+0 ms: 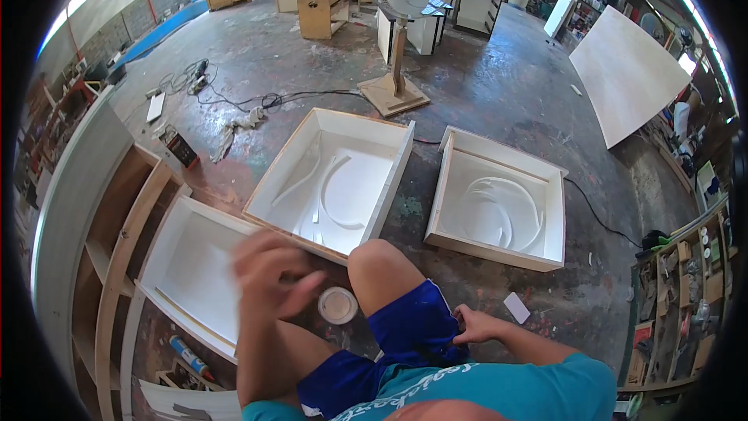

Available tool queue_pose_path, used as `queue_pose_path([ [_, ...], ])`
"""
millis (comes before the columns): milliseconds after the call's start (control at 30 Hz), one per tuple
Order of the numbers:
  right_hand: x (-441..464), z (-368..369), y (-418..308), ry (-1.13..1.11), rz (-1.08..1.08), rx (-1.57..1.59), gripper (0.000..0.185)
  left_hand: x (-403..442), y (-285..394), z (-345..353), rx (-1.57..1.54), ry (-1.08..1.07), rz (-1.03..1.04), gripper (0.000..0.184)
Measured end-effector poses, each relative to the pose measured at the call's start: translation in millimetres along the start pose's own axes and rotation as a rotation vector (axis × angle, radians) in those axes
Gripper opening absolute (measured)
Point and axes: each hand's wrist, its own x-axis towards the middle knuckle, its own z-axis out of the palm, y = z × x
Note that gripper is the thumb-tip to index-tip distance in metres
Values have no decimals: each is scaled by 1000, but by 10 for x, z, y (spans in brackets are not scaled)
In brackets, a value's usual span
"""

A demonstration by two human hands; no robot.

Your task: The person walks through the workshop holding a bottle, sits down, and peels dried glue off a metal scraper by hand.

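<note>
My left hand (274,271) is raised over the near edge of the left white drawer box (191,245). It is smeared by motion, with the thumb apart from the blurred fingers, and I see nothing held in it. My right hand (475,324) rests at the side of my thigh, its fingers closed on the fabric of my blue shorts (409,323). A round tub (337,306) with pale contents stands on the floor beside my knee. Ahead is the middle white drawer box (365,179), holding curved white strips. More curved strips lie inside the right drawer box (499,201).
A pedestal fan (397,62) stands beyond the boxes, its cable trailing left. Left is a wooden cabinet frame (117,257). A blue-labelled tube (191,357) lies near it. A small white card (516,308) lies right; a crowded shelf unit (686,296) stands further right.
</note>
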Motion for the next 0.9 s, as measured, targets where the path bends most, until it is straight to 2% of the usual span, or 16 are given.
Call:
queue_pose_path([
  [33,51,-20,21,0,-15,-14,93,-124,-43,-341,-158,156,-55,53],
  [100,113,9,119,-15,-34,-42,93,-332,-35,-937,-205,480,-123,52],
  [133,163,-18,156,-29,-43,-51,93,-417,-20,-1233,-164,577,-171,52],
  [200,234,-18,202,-65,-61,-62,93,-490,19,-1611,-45,621,-269,52],
  [367,353,-188,55,-184,-89,-221,98,-465,66,-1823,168,486,-492,51],
  [533,381,-286,-85,-267,-59,-323,101,-493,-62,-1544,193,292,-600,51],
  [900,298,-239,-84,-229,-74,-286,103,-343,-430,-835,48,25,-602,49],
])
